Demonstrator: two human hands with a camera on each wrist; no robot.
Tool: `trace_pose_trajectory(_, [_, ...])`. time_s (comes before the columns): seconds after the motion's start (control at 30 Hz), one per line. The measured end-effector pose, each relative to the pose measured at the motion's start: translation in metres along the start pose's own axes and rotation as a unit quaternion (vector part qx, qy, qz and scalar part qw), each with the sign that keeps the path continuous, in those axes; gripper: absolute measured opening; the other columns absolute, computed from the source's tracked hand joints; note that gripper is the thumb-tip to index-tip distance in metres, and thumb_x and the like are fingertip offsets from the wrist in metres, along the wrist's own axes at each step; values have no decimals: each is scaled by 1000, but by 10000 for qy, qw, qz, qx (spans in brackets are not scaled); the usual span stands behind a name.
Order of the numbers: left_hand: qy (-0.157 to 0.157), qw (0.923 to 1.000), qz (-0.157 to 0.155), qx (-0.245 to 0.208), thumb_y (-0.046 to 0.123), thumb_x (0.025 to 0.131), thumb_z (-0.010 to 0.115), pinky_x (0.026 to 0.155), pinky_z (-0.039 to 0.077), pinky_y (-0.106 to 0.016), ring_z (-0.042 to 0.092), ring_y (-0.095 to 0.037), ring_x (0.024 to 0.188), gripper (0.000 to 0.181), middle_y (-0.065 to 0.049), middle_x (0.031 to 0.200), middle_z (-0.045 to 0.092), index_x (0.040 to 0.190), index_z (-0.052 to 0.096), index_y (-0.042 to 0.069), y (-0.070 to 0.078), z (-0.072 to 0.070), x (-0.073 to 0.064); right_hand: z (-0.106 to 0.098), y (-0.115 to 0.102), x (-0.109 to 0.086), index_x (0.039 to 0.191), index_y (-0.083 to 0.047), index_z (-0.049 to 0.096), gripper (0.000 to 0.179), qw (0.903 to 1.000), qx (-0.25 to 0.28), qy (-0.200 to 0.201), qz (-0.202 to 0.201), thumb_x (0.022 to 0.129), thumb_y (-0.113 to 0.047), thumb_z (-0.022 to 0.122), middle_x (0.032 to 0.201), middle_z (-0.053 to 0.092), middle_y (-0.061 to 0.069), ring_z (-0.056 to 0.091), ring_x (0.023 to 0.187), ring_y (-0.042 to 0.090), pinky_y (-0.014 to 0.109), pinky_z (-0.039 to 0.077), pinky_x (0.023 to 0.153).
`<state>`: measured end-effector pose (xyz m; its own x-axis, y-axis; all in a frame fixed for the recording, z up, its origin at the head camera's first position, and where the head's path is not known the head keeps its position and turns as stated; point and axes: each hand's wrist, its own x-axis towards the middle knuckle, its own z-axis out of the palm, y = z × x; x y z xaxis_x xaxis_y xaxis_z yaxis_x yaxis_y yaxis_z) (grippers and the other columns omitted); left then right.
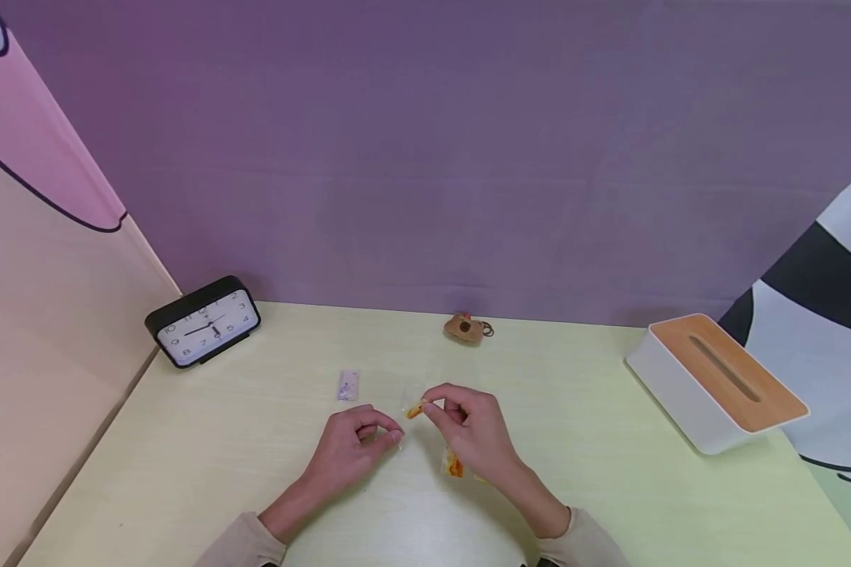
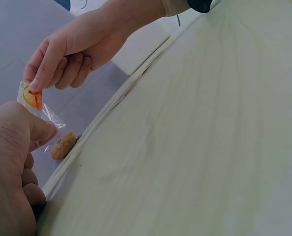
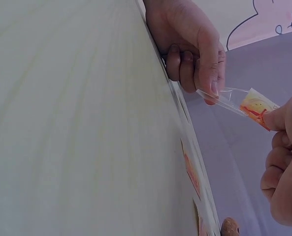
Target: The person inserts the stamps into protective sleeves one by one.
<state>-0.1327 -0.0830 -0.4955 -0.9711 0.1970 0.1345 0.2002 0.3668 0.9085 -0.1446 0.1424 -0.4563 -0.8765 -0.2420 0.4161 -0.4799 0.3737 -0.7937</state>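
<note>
Between thumb and fingers, my left hand (image 1: 358,445) pinches one end of a small clear plastic bag (image 3: 223,100). My right hand (image 1: 471,429) pinches a small yellow-and-orange printed card (image 3: 256,107) at the bag's other end. In the left wrist view the card (image 2: 31,96) stands just beyond my left thumb, partly covered by the right fingertips. Whether the card's edge lies inside the bag I cannot tell. Under the right hand, an orange printed piece (image 1: 454,463) lies on the table, with another mostly hidden beside it.
A small packet with purple print (image 1: 349,385) lies ahead of the left hand. Farther back sits a brown pouch-like trinket with a ring (image 1: 464,328). A black clock (image 1: 206,323) stands at the left, a white tissue box with a wooden lid (image 1: 716,382) at the right.
</note>
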Motion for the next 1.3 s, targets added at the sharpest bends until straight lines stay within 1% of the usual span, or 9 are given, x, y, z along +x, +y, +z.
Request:
trace_pose_trajectory(0.1, [23,10000,70,-40,7,95,87,65,29,-22,31,-3,63,14,8,71,47,91,85,21,0,0,0,0,1,0,99,-13,84,13,9999,-109,-44,-51,96,-1,84,61,37,-9,33,58,1,22,31,60])
trace_pose_trajectory(0.33, [45,9998,191,-69,7,95,87,66,30,-23,32,-2,63,13,6,70,42,91,86,19,-1,0,0,-2,0,0,97,-13,83,15,9995,-306,-50,-107,94,1,85,61,35,-11,32,58,-1,22,32,60])
trace_pose_trajectory(0.47, [53,9998,171,-21,7,95,87,67,30,-22,33,-2,64,14,8,70,42,92,86,20,-1,0,0,-3,1,0,96,-14,83,17,9992,-381,-60,-143,93,3,85,61,34,-12,32,58,-1,23,34,60])
trace_pose_trajectory(0.63, [59,9999,129,35,9,95,87,67,30,-22,33,-4,63,6,8,69,41,92,86,15,-2,0,-1,-4,1,0,96,-15,82,16,9989,-431,-124,-120,94,1,84,61,35,-11,32,60,-1,24,36,61])
trace_pose_trajectory(0.7, [70,9999,144,50,9,95,88,67,31,-22,33,-4,63,7,8,69,41,92,86,15,-2,0,-1,-4,2,0,95,-15,82,17,9987,-482,-129,-121,94,1,84,61,34,-10,32,61,0,24,35,61])
trace_pose_trajectory(0.8, [88,9997,217,104,7,95,87,67,31,-22,33,-3,64,14,9,70,41,92,85,21,-3,1,0,-5,2,0,93,-16,81,17,9983,-546,-126,-126,93,1,83,61,34,-9,32,61,0,24,35,62])
trace_pose_trajectory(0.9, [109,9994,295,122,7,94,87,67,31,-22,33,-3,64,17,9,70,41,92,85,23,-4,1,0,-5,1,0,92,-15,81,18,9982,-573,-122,-131,93,2,82,61,34,-10,33,61,0,24,35,62])
trace_pose_trajectory(1.13, [99,9994,305,124,8,95,87,66,30,-21,33,-3,63,9,8,70,41,93,86,16,-4,1,0,-6,1,0,91,-17,79,20,9980,-600,-153,-141,92,4,81,61,33,-12,32,61,-1,24,35,63])
trace_pose_trajectory(1.3, [110,9990,365,228,6,94,87,66,31,-21,34,-3,64,13,8,70,46,92,85,19,-3,1,0,-7,-1,0,90,-16,79,20,9973,-658,-228,-229,91,4,80,61,32,-12,31,61,-1,24,36,63])
